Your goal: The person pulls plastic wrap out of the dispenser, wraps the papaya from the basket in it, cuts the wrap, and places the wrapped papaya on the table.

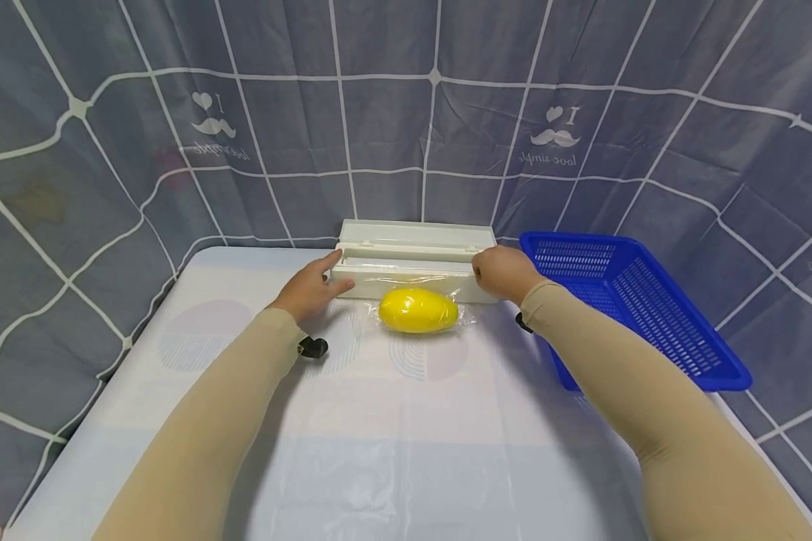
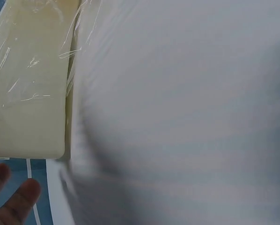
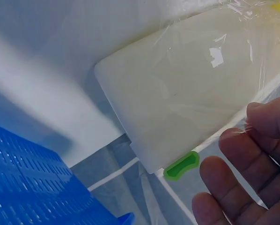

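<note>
One tabletop bears one blue basket, right, and one white box, lid raised, at the far edge. One clear film covers the box's front and shows around one yellow oval object just before it. One green tab marks the box's right end. Two hands: the left hand spread at the box's left end, contact uncertain; the right hand pinching the film between thumb and forefinger.

One left hand and one right hand, two in all; two sleeves; two wrist cameras; one box with one lid and one tab; one yellow object; one basket; one table; two printed moustaches and two printed hearts
</note>
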Demonstrator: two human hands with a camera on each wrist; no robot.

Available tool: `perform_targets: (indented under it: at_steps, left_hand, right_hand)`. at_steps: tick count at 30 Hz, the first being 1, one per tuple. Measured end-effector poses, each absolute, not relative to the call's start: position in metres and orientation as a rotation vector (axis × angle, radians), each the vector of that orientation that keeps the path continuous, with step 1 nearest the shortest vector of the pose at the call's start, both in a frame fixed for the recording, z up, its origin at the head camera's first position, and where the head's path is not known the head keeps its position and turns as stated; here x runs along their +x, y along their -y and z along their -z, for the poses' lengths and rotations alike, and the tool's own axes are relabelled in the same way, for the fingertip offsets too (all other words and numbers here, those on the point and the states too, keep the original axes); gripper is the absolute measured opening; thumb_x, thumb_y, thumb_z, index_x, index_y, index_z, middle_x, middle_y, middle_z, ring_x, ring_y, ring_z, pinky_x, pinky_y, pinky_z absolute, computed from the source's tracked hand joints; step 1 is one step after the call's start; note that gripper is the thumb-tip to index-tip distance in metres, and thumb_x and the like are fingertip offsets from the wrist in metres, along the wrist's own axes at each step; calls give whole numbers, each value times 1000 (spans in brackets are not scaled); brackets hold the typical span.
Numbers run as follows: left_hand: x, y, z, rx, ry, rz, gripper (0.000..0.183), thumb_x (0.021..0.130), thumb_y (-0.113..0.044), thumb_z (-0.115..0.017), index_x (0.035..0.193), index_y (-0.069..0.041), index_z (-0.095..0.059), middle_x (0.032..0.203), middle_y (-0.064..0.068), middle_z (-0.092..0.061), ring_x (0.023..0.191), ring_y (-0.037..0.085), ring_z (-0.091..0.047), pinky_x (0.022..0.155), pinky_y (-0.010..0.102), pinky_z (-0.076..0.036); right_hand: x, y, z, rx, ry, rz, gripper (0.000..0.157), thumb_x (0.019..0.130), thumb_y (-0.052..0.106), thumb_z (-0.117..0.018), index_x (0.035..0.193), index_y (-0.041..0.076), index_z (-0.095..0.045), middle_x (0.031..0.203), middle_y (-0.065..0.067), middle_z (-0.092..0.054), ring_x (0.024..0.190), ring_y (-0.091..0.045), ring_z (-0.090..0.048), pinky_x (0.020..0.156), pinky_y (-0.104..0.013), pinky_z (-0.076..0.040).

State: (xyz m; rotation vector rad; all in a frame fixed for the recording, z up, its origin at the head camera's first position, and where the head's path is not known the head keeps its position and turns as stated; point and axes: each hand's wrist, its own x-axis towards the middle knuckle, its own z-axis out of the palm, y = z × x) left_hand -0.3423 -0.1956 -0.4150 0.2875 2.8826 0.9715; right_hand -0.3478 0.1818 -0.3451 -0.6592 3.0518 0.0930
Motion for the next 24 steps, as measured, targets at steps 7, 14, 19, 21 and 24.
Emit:
perform_targets:
  at_steps: [7, 14, 19, 21, 24]
  left_hand:
    - [-338, 196, 415, 336, -2872, -1005, 81, 103, -50, -63, 169, -24, -23, 173, 16, -28, 147, 42, -48, 125, 59, -33]
    - [-331, 195, 416, 379, -2896, -1041, 71, 103, -46, -65, 164, -20, -39, 173, 17, -26, 151, 44, -41, 126, 61, -31]
    - [-324, 195, 417, 405, -2918, -1125, 53, 103, -40, -68, 150, -18, -60, 174, 14, -24, 158, 43, -29, 126, 62, -31]
    - [-322, 195, 417, 420, -2909, -1161, 45, 103, -38, -69, 142, -16, -67, 174, 11, -25, 157, 41, -31, 123, 61, -35]
    - [-318, 194, 415, 440, -2892, -1215, 37, 103, -35, -69, 132, -12, -74, 173, 8, -29, 155, 38, -35, 119, 60, -41]
  right_hand:
    - [-342, -185, 345, -674, -3059, 38, 15, 97, 11, -57, 88, 10, -70, 82, -7, -67, 77, -25, -59, 67, -37, -49]
    - [-334, -189, 346, -710, -3045, 77, 13, 97, 12, -58, 94, 10, -71, 83, -6, -70, 77, -25, -61, 71, -40, -52]
    - [-332, -193, 346, -720, -3038, 101, 13, 97, 12, -59, 95, 9, -71, 86, -7, -72, 79, -26, -63, 77, -42, -55]
    - [-331, -194, 345, -726, -3033, 103, 12, 97, 13, -60, 95, 8, -71, 86, -7, -73, 79, -26, -63, 79, -44, -56]
    - [-329, -195, 345, -718, -3024, 96, 13, 98, 14, -60, 96, 8, -71, 87, -8, -73, 81, -27, -64, 82, -45, -57]
